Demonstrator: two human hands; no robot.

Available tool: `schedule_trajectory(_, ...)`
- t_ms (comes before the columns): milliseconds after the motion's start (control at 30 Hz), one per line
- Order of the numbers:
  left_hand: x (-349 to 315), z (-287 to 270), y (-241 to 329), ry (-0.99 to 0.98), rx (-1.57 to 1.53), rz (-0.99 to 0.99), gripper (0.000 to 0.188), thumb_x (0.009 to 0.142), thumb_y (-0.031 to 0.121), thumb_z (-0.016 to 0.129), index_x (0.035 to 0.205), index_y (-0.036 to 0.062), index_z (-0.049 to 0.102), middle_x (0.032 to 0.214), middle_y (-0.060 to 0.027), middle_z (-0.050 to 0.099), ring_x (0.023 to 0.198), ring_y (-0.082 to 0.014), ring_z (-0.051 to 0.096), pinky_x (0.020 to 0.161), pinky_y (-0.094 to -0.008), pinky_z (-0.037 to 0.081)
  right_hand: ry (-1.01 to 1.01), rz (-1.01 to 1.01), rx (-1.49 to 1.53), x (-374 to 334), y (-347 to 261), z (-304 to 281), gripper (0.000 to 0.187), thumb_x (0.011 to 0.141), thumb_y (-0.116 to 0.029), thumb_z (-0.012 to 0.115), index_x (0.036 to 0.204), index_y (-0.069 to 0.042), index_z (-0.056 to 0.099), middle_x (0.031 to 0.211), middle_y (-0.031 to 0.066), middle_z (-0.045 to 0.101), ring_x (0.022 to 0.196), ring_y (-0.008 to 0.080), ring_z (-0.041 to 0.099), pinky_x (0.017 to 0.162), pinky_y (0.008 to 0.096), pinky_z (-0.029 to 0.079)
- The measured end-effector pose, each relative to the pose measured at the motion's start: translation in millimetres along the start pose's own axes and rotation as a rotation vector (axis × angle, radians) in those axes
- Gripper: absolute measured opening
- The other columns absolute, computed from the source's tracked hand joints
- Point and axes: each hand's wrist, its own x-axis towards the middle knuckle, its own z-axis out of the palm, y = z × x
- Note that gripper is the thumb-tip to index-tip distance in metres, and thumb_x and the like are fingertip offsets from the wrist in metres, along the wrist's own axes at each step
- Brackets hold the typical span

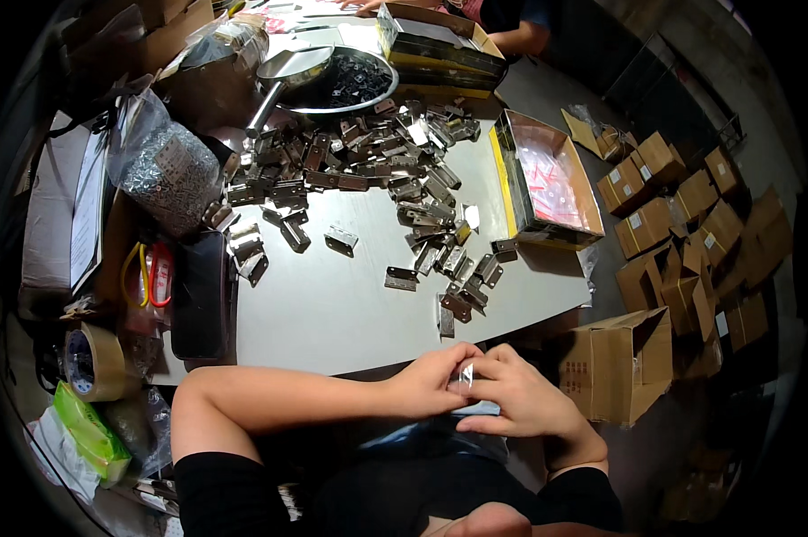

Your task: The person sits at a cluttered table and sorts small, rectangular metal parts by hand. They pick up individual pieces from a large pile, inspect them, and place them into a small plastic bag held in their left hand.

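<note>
Close to my body, just off the table's front edge, my left hand [433, 382] and my right hand [527, 394] meet. Both are closed around a small shiny silver piece [464, 378], mostly covered by my fingers, so its kind cannot be made out. Beyond my hands, a large heap of bent metal brackets with holes [363, 152] spreads over the white table [305, 313]. One bracket [341, 240] lies apart at the middle, another [401, 278] nearer to me. A further bracket [446, 316] is closest to my hands.
Behind the heap sits a steel bowl [393, 89] of black parts, with a long-handled pan [287, 67]. An open box [504, 179] holds plastic bags. At left are a screw bag [166, 170], a black case [202, 295] and tape [108, 362]. Cartons [592, 371] stand right; another person's arm [520, 38] shows behind.
</note>
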Motion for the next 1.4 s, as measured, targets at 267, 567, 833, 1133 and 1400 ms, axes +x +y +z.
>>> schedule_trajectory(267, -5.5, 2.2, -3.8, 0.099, 0.276, -0.042, 0.047, 0.074, 0.014, 0.075, 0.109, 0.0026, 0.046, 0.089, -0.017, 0.059, 0.082, -0.0289, 0.061, 0.074, -0.0375, 0.049, 0.117, 0.295, 0.342, 14.2, 40.4, -12.6, 0.023, 0.077, -0.013, 0.069, 0.099, -0.006, 0.066, 0.102, 0.0127, 0.06, 0.092, 0.0329, 0.058, 0.085, 0.0401, 0.047)
schedule_trajectory(567, -1.1, -0.2, 3.5, -0.066, 0.158, -0.116, 0.044, 0.077, 0.016, 0.075, 0.108, 0.0039, 0.045, 0.086, -0.0152, 0.061, 0.079, -0.0279, 0.062, 0.071, -0.0366, 0.049, 0.746, 0.341, 0.04, 35.1, 83.0, 32.6, 0.011, 0.078, 0.002, 0.064, 0.087, 0.001, 0.058, 0.097, 0.0158, 0.063, 0.084, 0.0325, 0.061, 0.074, 0.0384, 0.05)
schedule_trajectory(833, -0.7, -0.6, 4.4, -0.094, 0.141, -0.14, 0.042, 0.078, 0.017, 0.074, 0.106, 0.0042, 0.045, 0.083, -0.0125, 0.06, 0.075, -0.0256, 0.061, 0.067, -0.0357, 0.048, 0.617, 0.002, -0.028, 51.5, 69.6, 34.7, 0.018, 0.072, 0.003, 0.071, 0.086, -0.002, 0.061, 0.098, 0.0127, 0.062, 0.083, 0.0303, 0.063, 0.071, 0.0355, 0.053)
schedule_trajectory(1133, -0.2, -0.7, 0.5, -0.077, 0.116, -0.099, 0.043, 0.078, 0.017, 0.074, 0.107, 0.0033, 0.046, 0.08, -0.01, 0.06, 0.07, -0.0218, 0.06, 0.064, -0.034, 0.048, 0.856, 0.293, 0.269, 42.0, 87.0, 39.0, 0.01, 0.078, 0.002, 0.069, 0.081, 0.004, 0.06, 0.098, 0.0126, 0.063, 0.069, 0.0159, 0.064, 0.057, 0.0277, 0.053)
schedule_trajectory(1400, -0.4, -0.9, 0.1, -0.101, 0.121, -0.14, 0.043, 0.081, 0.022, 0.075, 0.108, 0.0057, 0.046, 0.079, -0.0043, 0.058, 0.069, -0.0151, 0.056, 0.063, -0.0287, 0.047, 0.928, 0.32, 0.249, 30.3, 88.0, 34.6, 0.009, 0.076, 0.0, 0.07, 0.079, 0.002, 0.061, 0.101, 0.0182, 0.066, 0.082, 0.0249, 0.066, 0.068, 0.0311, 0.051)
